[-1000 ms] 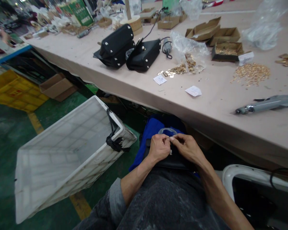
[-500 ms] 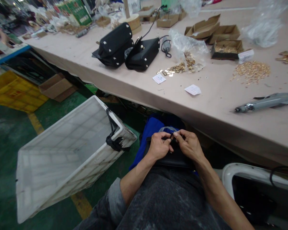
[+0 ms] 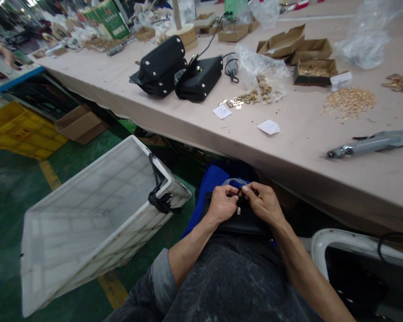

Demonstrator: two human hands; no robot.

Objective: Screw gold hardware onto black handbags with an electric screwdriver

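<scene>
A black handbag (image 3: 246, 224) lies on my lap, partly covered by my hands. My left hand (image 3: 222, 204) is closed, with thumb and index finger pinching a small black strap (image 3: 240, 191) above the bag. From the other side, the fingertips of my right hand (image 3: 264, 202) pinch the same strap. The fingers hide most of it. Just below the fingertips a small shiny metal fitting (image 3: 238, 210) shows against the black bag. Clear plastic (image 3: 234, 181) curves behind the hands, over blue material (image 3: 213, 179).
On the table (image 3: 195, 123) stand two black handbags (image 3: 201, 78). Gold-coloured hardware (image 3: 351, 102) lies in piles near small cardboard boxes (image 3: 314, 74), and a grey electric screwdriver (image 3: 369, 145) rests at the right. A large white crate (image 3: 83, 232) stands on the floor to my left.
My hands stay almost in place, still pinching the strap. The left hand's lower fingers have drawn in, and the metal fitting beneath them now shows. The view has shifted slightly.
</scene>
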